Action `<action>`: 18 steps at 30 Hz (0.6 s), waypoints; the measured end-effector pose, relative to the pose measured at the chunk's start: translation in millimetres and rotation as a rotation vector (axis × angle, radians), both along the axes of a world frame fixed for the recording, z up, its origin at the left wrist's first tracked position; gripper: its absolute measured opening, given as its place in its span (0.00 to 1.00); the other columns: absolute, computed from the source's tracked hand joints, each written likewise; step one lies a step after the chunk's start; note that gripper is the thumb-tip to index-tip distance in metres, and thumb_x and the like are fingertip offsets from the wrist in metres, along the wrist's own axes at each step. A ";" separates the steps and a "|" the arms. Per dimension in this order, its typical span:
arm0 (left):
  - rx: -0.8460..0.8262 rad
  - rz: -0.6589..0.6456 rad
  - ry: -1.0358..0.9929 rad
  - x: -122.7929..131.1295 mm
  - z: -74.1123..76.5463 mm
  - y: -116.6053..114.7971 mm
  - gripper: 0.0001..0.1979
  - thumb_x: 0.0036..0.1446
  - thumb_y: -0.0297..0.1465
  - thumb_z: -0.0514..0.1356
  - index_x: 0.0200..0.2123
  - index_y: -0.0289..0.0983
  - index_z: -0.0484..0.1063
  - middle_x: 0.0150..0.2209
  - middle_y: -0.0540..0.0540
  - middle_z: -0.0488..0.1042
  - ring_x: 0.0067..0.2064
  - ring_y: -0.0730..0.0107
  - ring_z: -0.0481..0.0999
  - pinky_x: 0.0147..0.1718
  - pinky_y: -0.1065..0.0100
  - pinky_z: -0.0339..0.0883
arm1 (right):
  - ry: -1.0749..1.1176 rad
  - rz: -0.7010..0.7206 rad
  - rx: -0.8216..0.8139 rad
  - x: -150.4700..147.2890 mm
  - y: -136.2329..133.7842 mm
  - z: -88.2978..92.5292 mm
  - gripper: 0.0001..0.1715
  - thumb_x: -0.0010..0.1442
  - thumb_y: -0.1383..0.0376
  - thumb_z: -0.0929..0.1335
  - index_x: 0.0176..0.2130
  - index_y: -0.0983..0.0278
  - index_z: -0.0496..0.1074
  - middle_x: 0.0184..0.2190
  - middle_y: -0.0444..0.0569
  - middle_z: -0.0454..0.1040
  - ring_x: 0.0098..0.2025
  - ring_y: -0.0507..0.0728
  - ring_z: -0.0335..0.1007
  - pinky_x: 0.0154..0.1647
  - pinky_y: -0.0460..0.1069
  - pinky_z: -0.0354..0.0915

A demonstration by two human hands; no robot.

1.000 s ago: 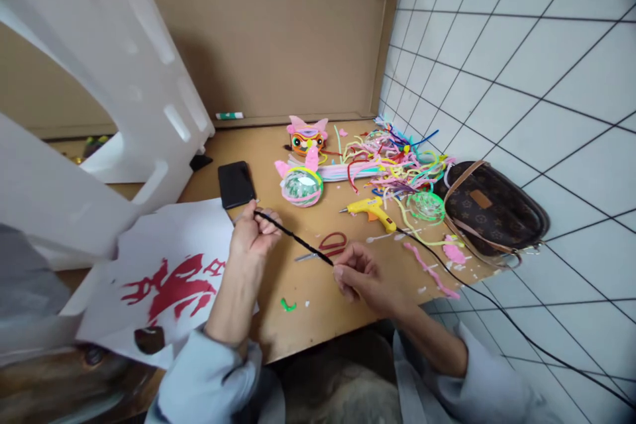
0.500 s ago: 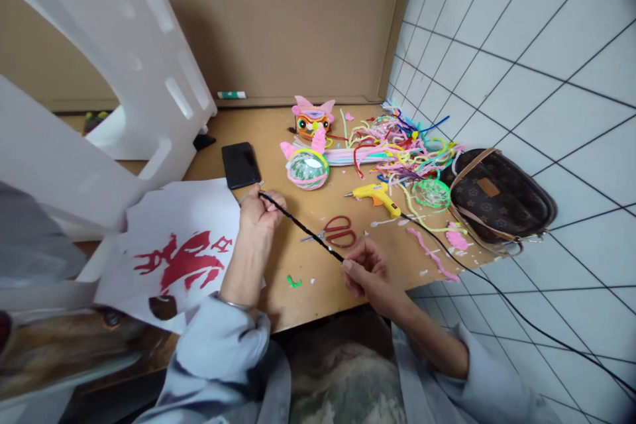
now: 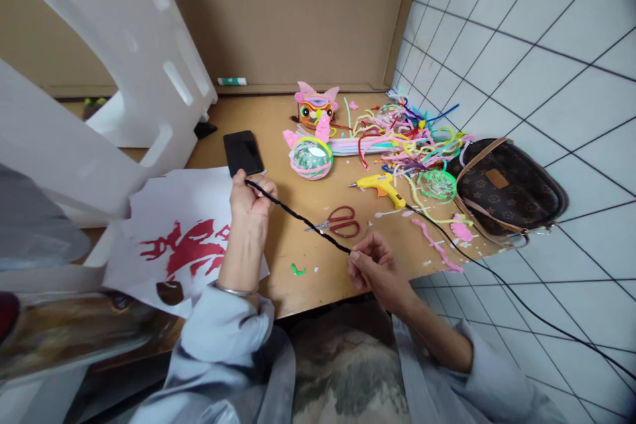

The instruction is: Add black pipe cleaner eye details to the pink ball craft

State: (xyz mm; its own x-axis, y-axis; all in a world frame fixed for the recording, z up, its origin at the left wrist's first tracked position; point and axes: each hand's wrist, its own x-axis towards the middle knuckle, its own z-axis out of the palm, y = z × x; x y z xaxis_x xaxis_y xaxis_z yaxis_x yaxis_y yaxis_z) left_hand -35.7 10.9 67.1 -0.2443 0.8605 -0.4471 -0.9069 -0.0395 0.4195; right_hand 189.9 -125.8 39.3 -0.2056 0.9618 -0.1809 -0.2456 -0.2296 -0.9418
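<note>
Left hand [image 3: 252, 196] and right hand [image 3: 375, 269] are pinching the black cord [image 3: 298, 215] tightly near opposite ends, holding it aslant above the surface [image 3: 278, 286], apparently spaced wide so it is hanging straight.

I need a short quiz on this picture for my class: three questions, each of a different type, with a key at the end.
1. Multiple choice: what do the left hand and right hand hold between them?
A) a pink ribbon
B) a twisted black strand
C) a green marker

2. True or false: the yellow glue gun lies nearer the handbag than the flat black object does.

3. Fill in the blank: the scissors on the table have ____ handles.

Key: 1. B; 2. True; 3. red
</note>
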 end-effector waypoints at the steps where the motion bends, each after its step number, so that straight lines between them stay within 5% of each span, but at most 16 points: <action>1: -0.028 0.009 -0.018 0.8 1.5 -0.7 0.21 0.68 0.33 0.40 0.22 0.39 0.35 0.12 0.57 0.39 0.12 0.82 0.42 0.10 0.78 0.40 | -0.003 0.015 0.010 0.4 -0.5 0.2 0.18 0.53 0.55 0.70 0.30 0.60 0.58 0.17 0.35 0.67 0.14 0.44 0.55 0.14 0.40 0.52; 6: -0.113 0.004 -0.046 4.6 0.4 -0.4 0.20 0.68 0.32 0.39 0.23 0.39 0.34 0.11 0.57 0.38 0.12 0.81 0.41 0.11 0.77 0.41 | -0.005 0.062 0.053 -1.1 -8.4 0.4 0.17 0.53 0.55 0.71 0.29 0.60 0.60 0.15 0.34 0.60 0.14 0.45 0.52 0.14 0.41 0.48; 12: -0.125 0.000 -0.050 12.7 -1.2 2.8 0.20 0.68 0.32 0.39 0.23 0.39 0.35 0.12 0.57 0.38 0.12 0.81 0.42 0.11 0.78 0.41 | -0.113 -0.059 0.153 1.2 -22.1 -6.6 0.15 0.52 0.58 0.72 0.28 0.61 0.63 0.19 0.37 0.61 0.18 0.45 0.53 0.18 0.42 0.52; 15: -0.125 -0.011 -0.014 13.4 -1.5 0.5 0.20 0.67 0.30 0.39 0.22 0.39 0.37 0.13 0.57 0.38 0.13 0.80 0.42 0.11 0.77 0.42 | -0.090 -0.049 0.085 3.9 -22.5 -11.8 0.16 0.53 0.56 0.71 0.28 0.61 0.62 0.17 0.35 0.60 0.17 0.44 0.51 0.17 0.41 0.50; 18: -0.089 0.036 0.228 7.4 -7.5 -7.0 0.19 0.66 0.30 0.44 0.21 0.39 0.43 0.15 0.58 0.43 0.14 0.79 0.45 0.13 0.77 0.45 | -0.030 0.030 -0.036 7.6 -15.8 -12.3 0.17 0.54 0.54 0.71 0.31 0.61 0.63 0.18 0.36 0.66 0.15 0.45 0.57 0.16 0.41 0.53</action>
